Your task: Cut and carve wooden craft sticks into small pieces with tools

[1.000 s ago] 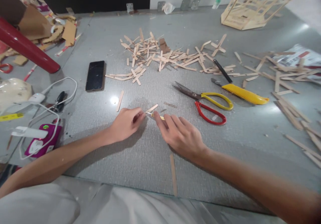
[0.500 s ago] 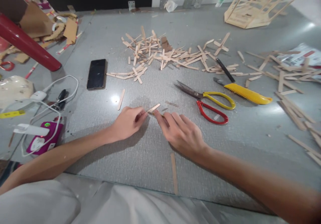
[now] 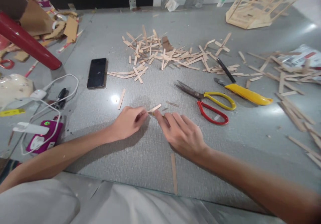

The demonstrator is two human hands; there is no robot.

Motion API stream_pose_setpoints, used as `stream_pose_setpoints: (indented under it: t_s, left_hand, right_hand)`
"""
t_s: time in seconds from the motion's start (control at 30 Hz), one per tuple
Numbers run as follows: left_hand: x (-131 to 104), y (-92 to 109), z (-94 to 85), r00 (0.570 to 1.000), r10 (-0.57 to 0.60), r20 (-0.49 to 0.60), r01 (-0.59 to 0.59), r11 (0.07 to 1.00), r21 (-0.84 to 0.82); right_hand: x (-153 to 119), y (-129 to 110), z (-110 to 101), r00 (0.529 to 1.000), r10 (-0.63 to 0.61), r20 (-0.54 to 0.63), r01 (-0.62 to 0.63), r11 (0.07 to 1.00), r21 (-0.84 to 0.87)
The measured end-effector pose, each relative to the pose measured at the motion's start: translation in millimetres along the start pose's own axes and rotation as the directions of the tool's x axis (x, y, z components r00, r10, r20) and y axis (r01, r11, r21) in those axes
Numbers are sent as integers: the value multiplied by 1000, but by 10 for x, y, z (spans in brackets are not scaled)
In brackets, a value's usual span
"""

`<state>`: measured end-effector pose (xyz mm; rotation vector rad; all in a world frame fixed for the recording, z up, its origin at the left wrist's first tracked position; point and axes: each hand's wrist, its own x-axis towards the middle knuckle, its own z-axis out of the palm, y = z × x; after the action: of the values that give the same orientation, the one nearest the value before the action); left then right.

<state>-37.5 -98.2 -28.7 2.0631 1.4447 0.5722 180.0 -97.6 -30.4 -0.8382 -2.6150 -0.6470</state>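
My left hand (image 3: 131, 122) pinches one end of a short wooden stick (image 3: 155, 108), low over the grey table. My right hand (image 3: 182, 130) is closed at the same stick, its fingers round a thin yellowish tool (image 3: 162, 115) that is mostly hidden. Two thin slivers of wood (image 3: 172, 103) lie just beyond the right fingers. A single stick (image 3: 121, 98) rests beyond my left hand, and another stick (image 3: 174, 173) lies near the table edge. Scissors (image 3: 207, 98) with red and yellow handles stand open-bladed to the right of my hands.
A phone (image 3: 97, 73) and a pile of sticks (image 3: 150, 48) lie farther back. At the right are a yellow cutter (image 3: 248, 94) and more sticks (image 3: 292, 112). A stick frame (image 3: 248, 21) stands back right. A purple power adapter (image 3: 45, 137) with cables sits left.
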Motion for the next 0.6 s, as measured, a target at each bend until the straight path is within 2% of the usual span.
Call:
stream_pose_setpoints:
  t_s: [0.1, 0.2, 0.27, 0.43, 0.6]
  left_hand:
    - [-2, 3, -4, 999, -20, -39, 21, 1000, 19]
    - [-1, -1, -12, 998, -30, -50, 31, 999, 26]
    - [1, 2, -21, 998, -36, -60, 38, 999, 34]
    - [10, 25, -47, 996, -70, -47, 70, 997, 10]
    - [7, 6, -39, 998, -50, -49, 50, 999, 12]
  right_hand:
    - [-23, -2, 18, 998, 48, -35, -48, 999, -12]
    - [-37, 13, 33, 997, 81, 8, -81, 997, 2]
    - [-41, 27, 35, 997, 72, 21, -72, 997, 15]
    - [-48, 56, 30, 999, -10, -36, 9, 999, -31]
    - [-47, 52, 40, 1000, -25, -3, 25, 1000, -14]
